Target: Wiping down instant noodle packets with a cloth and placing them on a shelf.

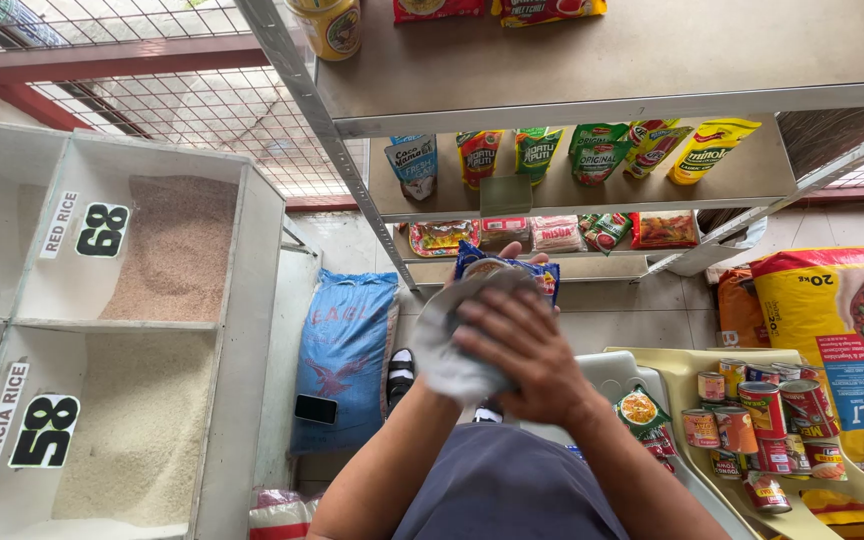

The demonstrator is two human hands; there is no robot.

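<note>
At the left of the frame, white rice bins (252, 300) hold reddish and pale grain, with a blue sack (344, 350) beside them. At centre the left hand (497, 262) grips a blue snack packet (542, 275) from behind, while the right hand (524, 358) presses a grey cloth (447, 350) against it. This looks like wiping a packet clean, calling for steady rubbing strokes. Canned goods (762, 420) sit on a yellow chair (682, 365) at lower right.

two rice bins (132, 250), one blue sack (344, 350), one large yellow bag (842, 330), one phone (315, 408)
</note>
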